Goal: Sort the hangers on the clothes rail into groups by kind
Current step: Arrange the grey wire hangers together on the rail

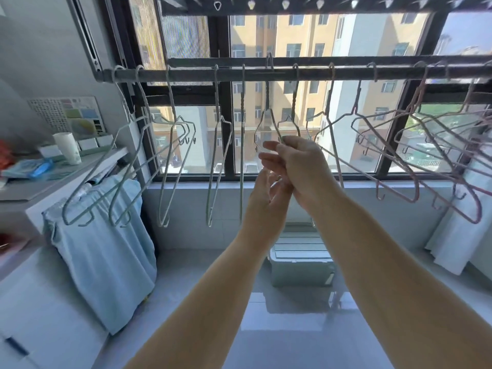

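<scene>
On the far left, at nine o'clock from the hands, a grey bench [66, 179] is carrying a white cup [68, 147] and some blue clutter, and a blue cloth [106, 249] is hanging down below its edge. The clothes rail [186, 75] is running across the window from ten o'clock to two o'clock, with hangers hooked all along it. At its left end the green hangers [111, 166] are hanging bunched together. Just right of them the pale hangers [166, 198] are hanging spaced out and turned almost edge-on.

In the middle, the left hand [265, 195] is reaching up with its fingers loosely straight and released; their tips are slipping behind the other hand. At one o'clock from it, touching it, the right hand [303, 166] is pinching the wire shoulder of one pale hanger [267, 97] – thumb and forefinger are grasping the wire, and the other fingers [269, 145] are pointing towards nine o'clock. That hanger's hook is sitting at twelve o'clock, at the rail and higher than its neighbours' hooks.

Below the wrists, at six o'clock, a pale lidded box [300, 265] is standing on the floor. Further right, from two to three o'clock, the pink hangers [399, 169] are hanging overlapped and tilted – crowding the rail's right end – with a white cloth [458, 235] hanging beneath them.
</scene>
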